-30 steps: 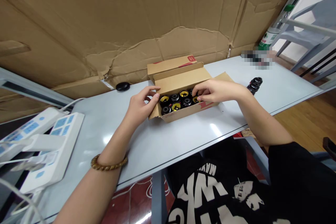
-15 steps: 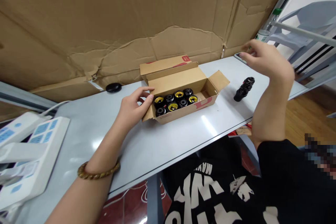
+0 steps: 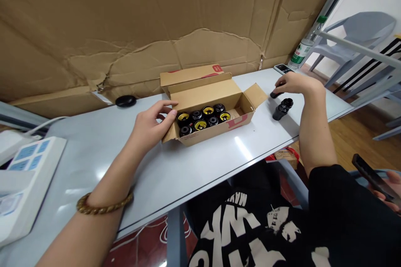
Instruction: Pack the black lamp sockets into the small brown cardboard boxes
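An open cardboard box (image 3: 216, 131) sits on the table with several black cylindrical parts (image 3: 213, 121) standing inside. Some show yellow ringed insides, and bare cardboard shows at the box's right end. At its left end, my left hand (image 3: 153, 123) grips the edge and flap between thumb and fingers. My right hand (image 3: 291, 83) is right of the box, its fingers closed on a black cylindrical part (image 3: 275, 94) low over the tabletop; whether that part touches the table I cannot tell. Other black parts (image 3: 282, 109) stand close together just in front of that hand.
A large cardboard sheet (image 3: 156, 16) walls off the table's back. A round black object (image 3: 125, 101) lies left, near white power strips (image 3: 34, 167). At the far right are a phone (image 3: 282, 68) and a water bottle (image 3: 302, 52). Another person's hand (image 3: 390, 187) holds a dark phone.
My right hand has come down and left from above the table's right side and now holds a black part there. My left hand keeps its grip on the box. The view has shifted slightly.
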Demonstrator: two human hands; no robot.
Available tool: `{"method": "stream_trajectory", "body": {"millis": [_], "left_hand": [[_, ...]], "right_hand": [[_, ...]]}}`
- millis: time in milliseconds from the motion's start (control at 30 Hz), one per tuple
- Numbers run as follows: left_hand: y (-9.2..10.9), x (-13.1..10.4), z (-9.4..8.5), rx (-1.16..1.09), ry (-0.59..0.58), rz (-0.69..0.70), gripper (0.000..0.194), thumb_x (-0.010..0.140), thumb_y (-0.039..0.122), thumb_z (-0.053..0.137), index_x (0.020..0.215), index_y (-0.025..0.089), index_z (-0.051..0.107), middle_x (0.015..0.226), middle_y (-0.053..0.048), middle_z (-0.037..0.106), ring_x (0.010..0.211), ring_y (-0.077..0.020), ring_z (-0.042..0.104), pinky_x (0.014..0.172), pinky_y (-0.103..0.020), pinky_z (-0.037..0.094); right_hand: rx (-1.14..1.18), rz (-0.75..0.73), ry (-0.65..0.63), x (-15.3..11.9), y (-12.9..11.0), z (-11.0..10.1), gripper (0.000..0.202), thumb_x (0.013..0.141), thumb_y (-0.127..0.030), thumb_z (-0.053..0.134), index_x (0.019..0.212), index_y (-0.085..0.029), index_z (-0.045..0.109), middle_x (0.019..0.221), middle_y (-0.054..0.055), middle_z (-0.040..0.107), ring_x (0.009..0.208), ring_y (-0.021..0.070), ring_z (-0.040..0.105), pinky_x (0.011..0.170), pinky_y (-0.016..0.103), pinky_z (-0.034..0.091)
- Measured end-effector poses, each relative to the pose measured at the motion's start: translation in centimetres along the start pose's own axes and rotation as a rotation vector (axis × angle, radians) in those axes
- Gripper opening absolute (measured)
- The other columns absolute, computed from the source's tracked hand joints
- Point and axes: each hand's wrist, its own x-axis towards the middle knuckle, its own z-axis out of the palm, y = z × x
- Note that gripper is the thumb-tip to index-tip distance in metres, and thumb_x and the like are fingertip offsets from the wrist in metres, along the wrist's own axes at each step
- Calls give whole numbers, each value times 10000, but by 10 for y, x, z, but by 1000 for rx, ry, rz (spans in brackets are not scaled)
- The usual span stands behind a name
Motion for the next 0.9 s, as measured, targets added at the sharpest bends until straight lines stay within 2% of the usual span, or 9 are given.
{"method": "stream_trajectory", "body": {"millis": [33,100,167,200,300,400,500,667,900], "left_hand": [[0,0,0,0,-1,2,390,996,532,619,1251,275,764,1062,-63,817,917,-251,763,838,-376,617],[0,0,0,3,0,3,389,998,528,619,1254,273,765,1064,-63,816,909,-247,761,826,-370,616],[0,0,0,3,2,5,390,998,523,617,1255,270,767,1063,-64,816,918,-246,760,822,-365,616],[1,0,0,1,3,6,389,1000,519,616,1257,269,768,1066,-65,815,929,-247,761,825,-364,616],[1,0,0,-1,5,7,383,1004,506,620,1258,262,768,1073,-69,812,958,-248,759,836,-362,617],[1,-1,0,9,5,2,388,1001,504,621,1259,255,770,1066,-71,809,958,-245,758,834,-359,618],[2,-1,0,16,6,0,390,997,494,617,1258,249,770,1069,-71,809,967,-245,760,833,-352,618],[3,-1,0,31,7,-1,390,992,470,613,1260,239,777,1057,-65,812,966,-235,766,828,-333,612],[3,-1,0,16,0,-10,412,994,483,612,1268,226,779,1040,-60,818,951,-227,767,833,-327,607]], "right_hand": [[56,-45,16,0,-3,-4,288,915,-376,804,984,-98,814,951,144,802,811,180,667,766,353,483],[292,-174,163,-3,-14,-10,322,1031,-407,645,1092,-129,796,984,144,783,826,182,667,777,375,498],[581,-329,326,-10,-32,-13,460,1104,-522,510,1204,-153,765,1031,158,769,832,188,673,762,401,507],[687,-394,351,-14,-43,-14,535,1106,-609,486,1247,-167,752,1049,158,769,830,193,677,748,412,507],[802,-566,218,-28,-83,-8,652,1052,-756,528,1301,-190,734,991,116,767,798,200,690,723,426,508],[765,-716,63,-38,-119,9,547,1027,-660,653,1302,-193,724,900,59,740,769,200,682,765,415,557],[675,-831,45,-40,-139,36,446,1001,-530,698,1258,-167,723,1032,79,767,935,233,715,905,427,580],[655,-903,45,-37,-143,72,425,1003,-423,638,1312,-137,693,1307,154,769,1163,292,717,1057,495,562],[579,-952,47,-37,-139,71,433,1046,-378,598,1431,-196,674,1430,162,735,1315,328,677,1188,575,516]]}}
